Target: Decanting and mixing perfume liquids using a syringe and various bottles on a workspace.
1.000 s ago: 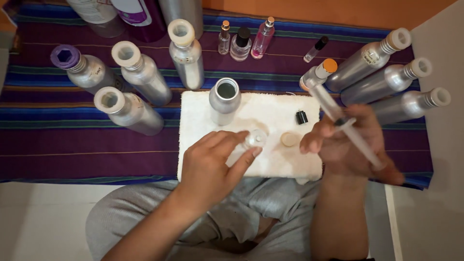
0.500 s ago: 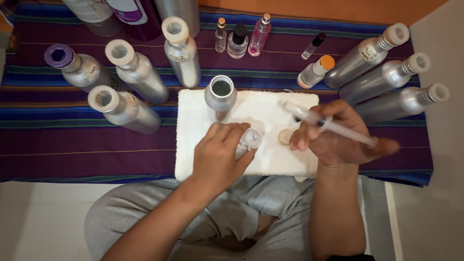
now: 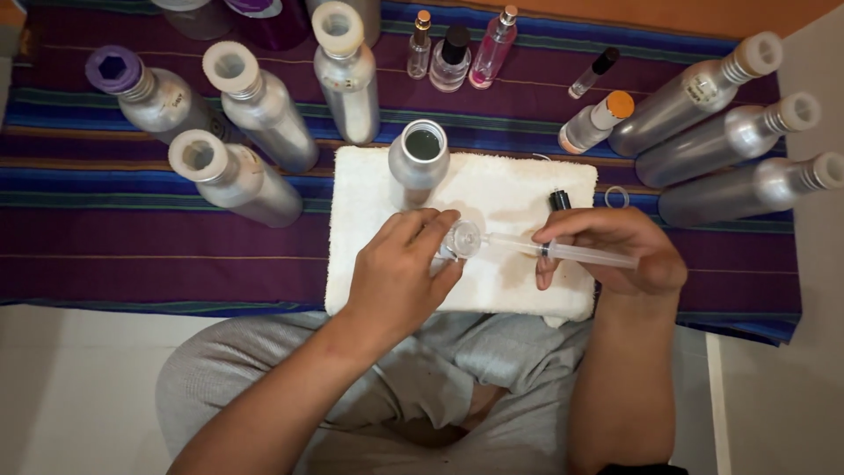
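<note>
The left hand (image 3: 396, 277) grips a small clear vial (image 3: 463, 239) upright on the white towel (image 3: 519, 198), so its mouth stays steady. The right hand (image 3: 615, 251), at 3 o'clock from it, is closed around a syringe (image 3: 563, 252) lying level, tip at the vial's mouth. An open metal bottle (image 3: 418, 158) stands at 11 o'clock.

The towel (image 3: 492, 198) was white, the cloth (image 3: 132, 255) purple with blue stripes, the aluminium bottles (image 3: 264, 110) silver, one cap (image 3: 620, 104) orange.

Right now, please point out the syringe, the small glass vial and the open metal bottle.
syringe (image 3: 580, 254): head view, on its clear barrel.
small glass vial (image 3: 464, 238): head view, on its round mouth.
open metal bottle (image 3: 418, 158): head view, on its neck.
</note>
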